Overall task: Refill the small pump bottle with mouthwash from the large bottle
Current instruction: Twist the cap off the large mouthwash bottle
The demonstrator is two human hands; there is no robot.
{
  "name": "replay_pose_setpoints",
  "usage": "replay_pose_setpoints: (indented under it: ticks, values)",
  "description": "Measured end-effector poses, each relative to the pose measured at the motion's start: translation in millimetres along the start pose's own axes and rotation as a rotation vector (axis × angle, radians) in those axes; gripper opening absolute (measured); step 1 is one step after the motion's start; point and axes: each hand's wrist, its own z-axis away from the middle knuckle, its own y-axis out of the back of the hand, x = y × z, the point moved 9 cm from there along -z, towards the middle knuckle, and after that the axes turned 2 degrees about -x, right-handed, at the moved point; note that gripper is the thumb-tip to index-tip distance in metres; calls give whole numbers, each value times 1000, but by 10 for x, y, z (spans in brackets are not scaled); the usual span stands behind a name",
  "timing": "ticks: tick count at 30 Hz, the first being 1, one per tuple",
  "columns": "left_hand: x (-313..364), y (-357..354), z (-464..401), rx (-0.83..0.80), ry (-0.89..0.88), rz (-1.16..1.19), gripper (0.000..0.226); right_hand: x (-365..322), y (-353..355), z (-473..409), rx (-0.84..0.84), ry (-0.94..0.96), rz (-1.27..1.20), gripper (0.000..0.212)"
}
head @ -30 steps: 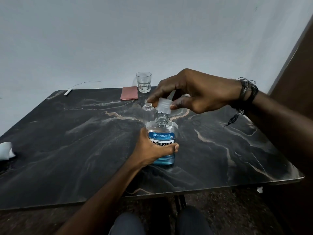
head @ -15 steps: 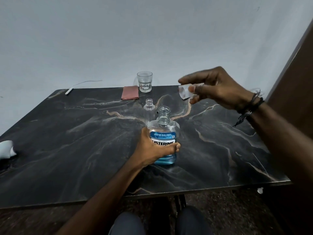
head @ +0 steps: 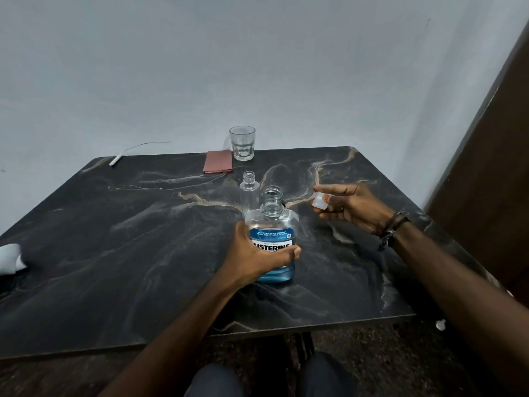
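At the bottom edge of the frame my knees (head: pixel 257 379) are cut off, dark trousers only. Above them my two forearms reach up across the near edge of the dark marbled table (head: pixel 114 253).

My left hand (head: pixel 257 257) is wrapped round the lower body of the large mouthwash bottle (head: pixel 272 233) in the centre of the frame — thumb across the front label, fingers hidden behind. The bottle stands upright on the table with its neck open; blue liquid shows only low down, below my hand, and how high it reaches behind my fingers I cannot tell.

To the right of centre my right hand (head: pixel 352 209), a dark bracelet (head: pixel 392 229) at the wrist, hangs above the table and pinches a small whitish cap (head: pixel 320 200) between thumb and forefinger. It is blurred, so its shape is hard to make out.

Just behind the large bottle, partly hidden by it, stands the small clear bottle (head: pixel 249 193), upright, open-necked, no pump on it.

Further up, a folded reddish cloth (head: pixel 218 161) lies just left of an upright clear glass (head: pixel 242 143) at the table's far edge. At the upper left corner of the table a thin white cable (head: pixel 126 151) trails off. At the left edge of the frame a white object (head: pixel 10 257) is cut off — I cannot tell what it is.
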Motion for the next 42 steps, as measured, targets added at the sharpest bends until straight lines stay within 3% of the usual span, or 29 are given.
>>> replay_pose_setpoints:
  ticks: [7, 9, 11, 15, 23, 29, 32, 35, 38, 42]
  values:
    - [-20, -3, 9, -1, 7, -8, 42, -63, 117, -32, 113, 39, -52, 48]
    - [-30, 0, 4, -4, 5, -7, 40, -141, 183, -5, 169, 104, 98, 39]
    - [-27, -7, 4, -12, -5, 28, 39, -273, 281, 52, 280, 237, 421, 32]
    - [-18, -12, -2, -11, -20, 66, 39, -319, 257, 143, 315, 303, 855, 35]
    - [21, -2, 35, -8, -16, -47, 31, -70, 336, 112, 276, 164, 944, 69]
    - [50, -14, 63, -24, -11, -53, 32, -397, 191, 220, 285, 248, 1226, 83]
    - [65, -18, 63, -43, 6, -23, 36, -714, -186, 427, 269, 430, 1172, 78]
    - [112, -10, 74, -51, -10, -15, 50, -843, -679, 590, 54, 437, 935, 79]
    - [159, 14, 83, -36, -55, 5, 57, -754, -1083, 690, -152, 420, 837, 67]
    - [127, 70, 127, -6, -92, -24, 45, -585, -1286, 727, -203, 413, 766, 103]
